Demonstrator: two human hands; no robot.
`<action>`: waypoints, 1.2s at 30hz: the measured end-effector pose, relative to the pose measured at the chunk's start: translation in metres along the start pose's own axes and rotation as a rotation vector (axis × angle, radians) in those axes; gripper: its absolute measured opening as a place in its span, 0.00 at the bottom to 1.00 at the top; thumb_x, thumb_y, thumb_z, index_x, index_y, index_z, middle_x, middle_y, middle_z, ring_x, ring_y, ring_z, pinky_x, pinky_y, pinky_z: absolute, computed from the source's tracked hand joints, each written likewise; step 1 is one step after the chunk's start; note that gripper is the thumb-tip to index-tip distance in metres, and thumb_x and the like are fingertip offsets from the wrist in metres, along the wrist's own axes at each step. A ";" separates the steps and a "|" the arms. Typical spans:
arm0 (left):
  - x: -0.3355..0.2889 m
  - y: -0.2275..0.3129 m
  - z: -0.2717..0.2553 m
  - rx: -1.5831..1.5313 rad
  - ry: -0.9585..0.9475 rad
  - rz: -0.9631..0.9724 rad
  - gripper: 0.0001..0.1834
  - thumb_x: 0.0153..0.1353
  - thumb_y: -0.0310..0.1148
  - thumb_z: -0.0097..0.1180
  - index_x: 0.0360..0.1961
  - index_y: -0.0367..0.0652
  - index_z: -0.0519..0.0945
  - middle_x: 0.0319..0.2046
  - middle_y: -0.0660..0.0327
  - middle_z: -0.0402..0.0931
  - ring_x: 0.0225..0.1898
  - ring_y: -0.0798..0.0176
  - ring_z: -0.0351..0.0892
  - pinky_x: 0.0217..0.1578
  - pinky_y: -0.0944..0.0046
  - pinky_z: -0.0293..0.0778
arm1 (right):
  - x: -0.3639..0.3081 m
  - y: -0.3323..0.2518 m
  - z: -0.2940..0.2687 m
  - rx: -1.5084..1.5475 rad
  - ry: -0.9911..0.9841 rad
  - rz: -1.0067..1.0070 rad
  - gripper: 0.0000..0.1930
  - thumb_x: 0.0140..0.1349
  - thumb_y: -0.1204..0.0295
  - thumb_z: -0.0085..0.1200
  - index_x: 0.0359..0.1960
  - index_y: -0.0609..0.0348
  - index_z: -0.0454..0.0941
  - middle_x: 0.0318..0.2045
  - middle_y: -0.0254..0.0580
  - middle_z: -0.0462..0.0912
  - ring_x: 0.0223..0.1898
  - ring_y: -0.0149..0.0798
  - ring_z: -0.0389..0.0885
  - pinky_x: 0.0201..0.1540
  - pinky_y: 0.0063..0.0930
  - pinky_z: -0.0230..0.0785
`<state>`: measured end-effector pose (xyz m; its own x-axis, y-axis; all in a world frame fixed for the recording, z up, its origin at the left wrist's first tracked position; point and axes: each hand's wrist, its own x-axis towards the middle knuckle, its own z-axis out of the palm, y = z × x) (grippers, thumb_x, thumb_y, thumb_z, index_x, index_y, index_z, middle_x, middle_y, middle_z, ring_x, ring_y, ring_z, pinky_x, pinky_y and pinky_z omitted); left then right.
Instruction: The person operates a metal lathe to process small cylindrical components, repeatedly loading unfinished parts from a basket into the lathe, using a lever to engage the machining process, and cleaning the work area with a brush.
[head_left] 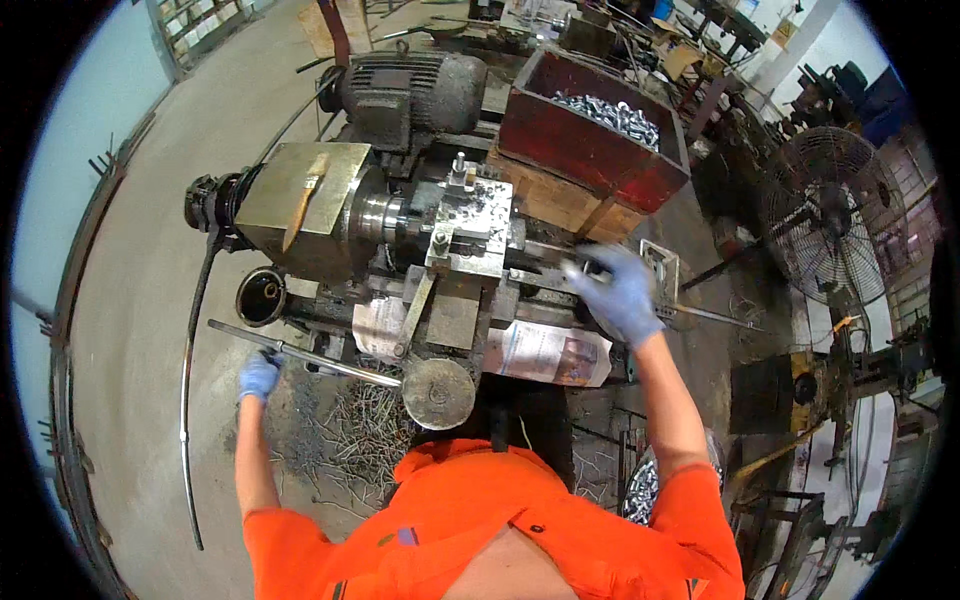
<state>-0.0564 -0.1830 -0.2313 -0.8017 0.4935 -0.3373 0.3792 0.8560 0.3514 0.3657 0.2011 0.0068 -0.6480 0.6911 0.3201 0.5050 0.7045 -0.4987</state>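
Note:
My left hand [259,377], in a blue-grey glove, is closed at the long metal lever bar [330,364], left of a round metal disc [438,394]. Its fingers look wrapped against the bar, partly hidden. My right hand [622,296], gloved alike, hovers to the right of the machine's tool block [474,225]. Its fingers are curled together, blurred, and a small pale spot shows at their tips; what it is I cannot make out. Left of the tool block sits the lathe's spindle [378,217], beside a headstock cover [300,200] with a wooden-handled brush [303,205] on top.
A red box [590,165] of small metal parts stands behind, right of the motor [415,95]. Metal shavings [365,420] litter the floor below the lever. A large fan [832,210] is at the right. Printed paper [550,353] lies on the machine's front.

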 end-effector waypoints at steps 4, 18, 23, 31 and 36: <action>-0.039 -0.040 -0.116 -0.340 0.493 0.130 0.19 0.60 0.43 0.52 0.44 0.39 0.77 0.28 0.59 0.77 0.26 0.70 0.72 0.29 0.66 0.71 | 0.067 -0.059 0.076 -0.102 0.000 -0.458 0.22 0.49 0.47 0.54 0.32 0.53 0.82 0.32 0.45 0.80 0.37 0.48 0.77 0.47 0.41 0.65; -0.128 -0.070 -0.079 -0.069 0.545 -0.445 0.34 0.58 0.64 0.38 0.34 0.41 0.79 0.29 0.46 0.76 0.33 0.43 0.74 0.33 0.51 0.67 | 0.121 -0.131 0.154 -0.273 -0.564 -0.312 0.26 0.45 0.46 0.55 0.35 0.56 0.81 0.34 0.49 0.82 0.41 0.51 0.78 0.49 0.43 0.67; -0.156 0.007 -0.055 0.120 0.660 -0.371 0.31 0.57 0.63 0.40 0.31 0.44 0.78 0.28 0.50 0.77 0.30 0.44 0.76 0.30 0.47 0.68 | 0.126 -0.117 0.174 -0.336 -0.524 -0.284 0.26 0.45 0.46 0.55 0.33 0.57 0.81 0.32 0.51 0.81 0.35 0.51 0.80 0.42 0.39 0.72; -0.164 0.018 -0.071 0.112 0.589 -0.435 0.26 0.56 0.59 0.46 0.40 0.47 0.78 0.30 0.50 0.79 0.33 0.46 0.79 0.33 0.50 0.72 | 0.123 -0.118 0.177 -0.408 -0.445 -0.368 0.28 0.50 0.42 0.48 0.26 0.59 0.81 0.25 0.51 0.81 0.32 0.50 0.80 0.41 0.38 0.69; -0.165 0.015 -0.064 0.106 0.632 -0.412 0.27 0.55 0.55 0.50 0.46 0.46 0.76 0.32 0.51 0.80 0.35 0.47 0.79 0.37 0.51 0.73 | 0.115 -0.135 0.131 -0.422 -0.412 -0.294 0.28 0.50 0.43 0.49 0.25 0.59 0.81 0.25 0.51 0.81 0.31 0.49 0.80 0.41 0.37 0.69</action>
<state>0.0518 -0.2613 -0.1142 -0.9880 -0.0233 0.1525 0.0092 0.9779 0.2088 0.1483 0.1644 0.0050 -0.9160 0.4008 0.0183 0.3994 0.9153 -0.0524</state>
